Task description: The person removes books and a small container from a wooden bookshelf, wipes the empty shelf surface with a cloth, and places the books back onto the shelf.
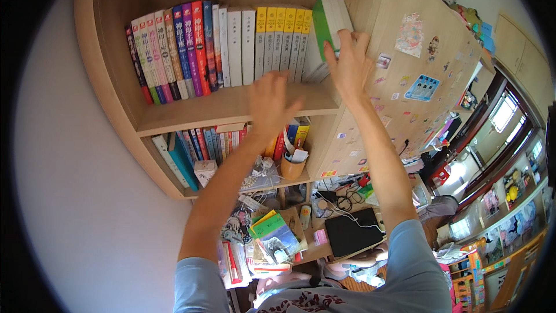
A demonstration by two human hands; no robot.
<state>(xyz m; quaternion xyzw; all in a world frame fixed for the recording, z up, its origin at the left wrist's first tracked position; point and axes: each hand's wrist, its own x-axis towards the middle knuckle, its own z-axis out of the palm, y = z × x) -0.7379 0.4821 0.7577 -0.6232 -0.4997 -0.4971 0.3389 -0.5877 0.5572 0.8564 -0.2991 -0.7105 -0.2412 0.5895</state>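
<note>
On the upper bookshelf, a row of upright books runs left to right. At its right end my right hand (351, 63) rests with spread fingers on a thick book with a green cover (321, 19), which tilts; whether the fingers grip it cannot be told. Under that book, a pale book (316, 63) is partly visible. My left hand (273, 102), blurred, is in front of the shelf edge, below the yellow-topped grey books (276, 43), its fingers apart and holding nothing. Left of these stand white books (241, 48) and a multicoloured series (186, 50).
The lower shelf holds books (180, 161), a small white box (205, 171) and a brown pen holder (293, 167). On the desk below lie stacked books (276, 234) and a black laptop (354, 231) with cables. A sticker-covered wooden panel (391, 117) stands at right.
</note>
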